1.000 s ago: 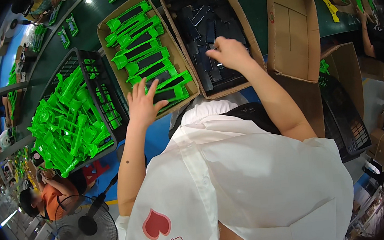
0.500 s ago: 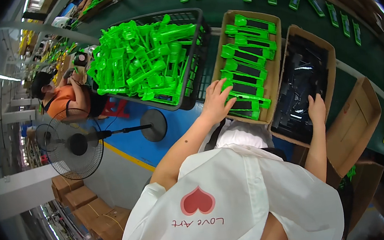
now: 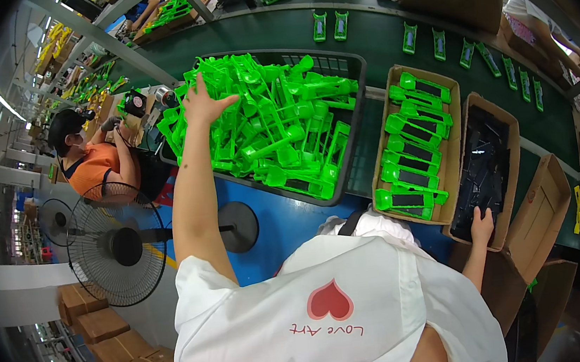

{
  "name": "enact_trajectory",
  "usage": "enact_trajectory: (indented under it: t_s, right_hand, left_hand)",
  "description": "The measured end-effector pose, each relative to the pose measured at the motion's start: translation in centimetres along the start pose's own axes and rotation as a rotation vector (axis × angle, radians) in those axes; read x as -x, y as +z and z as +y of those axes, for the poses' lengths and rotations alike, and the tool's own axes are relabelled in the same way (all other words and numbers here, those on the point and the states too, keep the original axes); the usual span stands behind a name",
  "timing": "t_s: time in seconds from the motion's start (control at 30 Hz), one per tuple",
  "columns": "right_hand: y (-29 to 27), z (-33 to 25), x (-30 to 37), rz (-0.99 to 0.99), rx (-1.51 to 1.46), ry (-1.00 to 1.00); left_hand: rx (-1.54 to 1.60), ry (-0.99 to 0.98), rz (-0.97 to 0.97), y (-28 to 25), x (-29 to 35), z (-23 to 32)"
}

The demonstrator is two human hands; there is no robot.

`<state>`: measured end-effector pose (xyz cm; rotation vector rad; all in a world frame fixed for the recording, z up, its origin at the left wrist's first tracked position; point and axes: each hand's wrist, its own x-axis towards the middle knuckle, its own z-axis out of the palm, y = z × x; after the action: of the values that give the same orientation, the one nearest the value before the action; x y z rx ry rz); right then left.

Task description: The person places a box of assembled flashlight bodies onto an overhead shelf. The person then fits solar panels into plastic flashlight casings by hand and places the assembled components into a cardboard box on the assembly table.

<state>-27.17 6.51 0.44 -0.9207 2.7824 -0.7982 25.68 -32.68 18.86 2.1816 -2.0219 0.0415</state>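
Note:
In the head view my left hand [image 3: 206,106] reaches over the far left part of a heap of bright green plastic parts [image 3: 256,128]. Its fingers are spread and it grips nothing. The heap fills a dark grey plastic crate [image 3: 357,129]. My right hand [image 3: 482,226] is at the near end of a cardboard box [image 3: 512,158] of black plastic pieces [image 3: 486,167]. Its visible fingertips are slightly apart at the pieces, and I see nothing held. Between crate and box, a cardboard tray [image 3: 451,157] holds several green parts with dark inserts [image 3: 411,154] in a row.
Beyond the containers runs a dark green conveyor belt [image 3: 373,27] with several spaced green parts. An empty-looking carton [image 3: 537,215] leans at the right. A black standing fan [image 3: 126,246] and a person in orange [image 3: 101,169] are at the left; stacked cartons [image 3: 119,333] lie below.
My left hand has moved from the row of green parts in the tray out left to the heap in the crate. My right hand stays at the black pieces, nearer the box's near end.

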Motion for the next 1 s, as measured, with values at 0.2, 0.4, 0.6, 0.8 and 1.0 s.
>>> enact_trajectory:
  t_s: [0.2,0.4,0.6,0.8,1.0]
  right_hand:
    - [0.6,-3.3,1.9,0.036,0.202,-0.149]
    - [-0.1,-4.5,2.2,0.008,0.268,0.042]
    - [0.8,-3.6,2.1,0.049,0.337,0.038]
    - [0.9,-5.7,1.1,0.325,-0.044,0.134]
    - [3.2,-23.3,0.9,0.218,-0.314,-0.386]
  left_hand:
    - [-0.028,0.141,-0.483,2.8,-4.1,0.5]
    - [-0.121,0.367,-0.329,2.0,1.7,3.9]
    - [-0.025,0.621,-0.245,3.4,7.1,7.4]
    - [0.345,0.861,0.034,7.1,8.7,9.6]
    - [0.660,1.256,0.113,8.3,9.9,12.1]
